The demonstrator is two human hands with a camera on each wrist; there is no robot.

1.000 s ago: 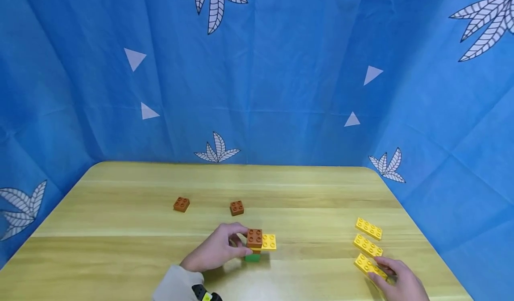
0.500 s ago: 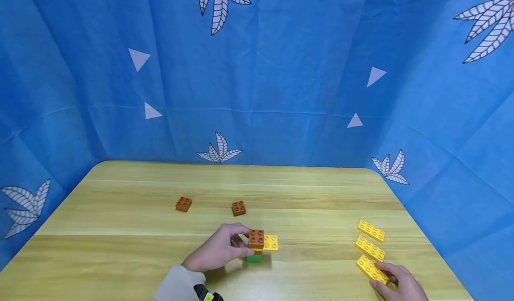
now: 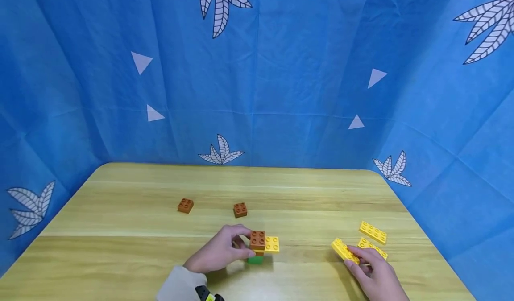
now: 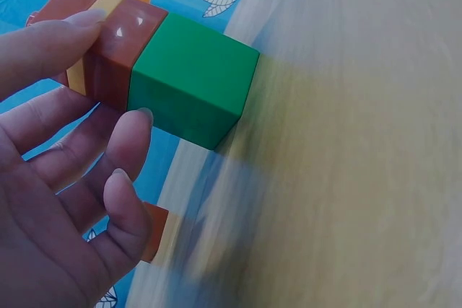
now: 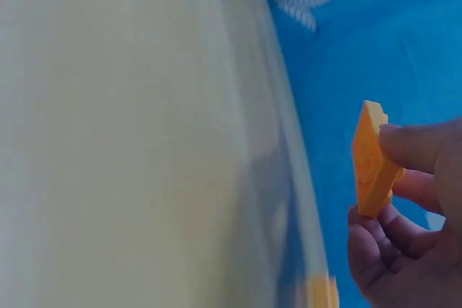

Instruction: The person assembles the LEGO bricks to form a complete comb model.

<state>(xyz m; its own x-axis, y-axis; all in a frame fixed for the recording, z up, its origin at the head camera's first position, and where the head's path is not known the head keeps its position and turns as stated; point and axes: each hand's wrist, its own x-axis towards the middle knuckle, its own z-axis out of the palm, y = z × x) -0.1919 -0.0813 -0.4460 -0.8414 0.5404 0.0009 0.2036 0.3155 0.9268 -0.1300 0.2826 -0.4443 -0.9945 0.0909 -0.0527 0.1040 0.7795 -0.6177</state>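
My left hand [image 3: 221,250] pinches a small stack of toy bricks between thumb and fingers. Green is the bottom brick [image 4: 195,77]; above it come a brown brick [image 4: 124,55], a thin yellow plate [image 3: 272,244] jutting out to the right, and another brown brick [image 3: 257,240] on top. On the right side, my right hand [image 3: 375,270] pinches a yellow studded plate [image 3: 344,251], held above the table in the right wrist view. Just behind that hand lies a second yellow plate [image 3: 371,246], partly covered by the fingers.
Another yellow plate [image 3: 373,232] lies farther back on the right. Two loose brown bricks, one at left [image 3: 185,205] and one nearer the middle [image 3: 240,209], sit on the wooden table [image 3: 140,243]. A blue patterned cloth [image 3: 305,69] hangs behind and along the sides.
My right hand has lifted the nearest yellow plate off the table and moved it left. My left hand keeps its hold on the stack, nearly still.
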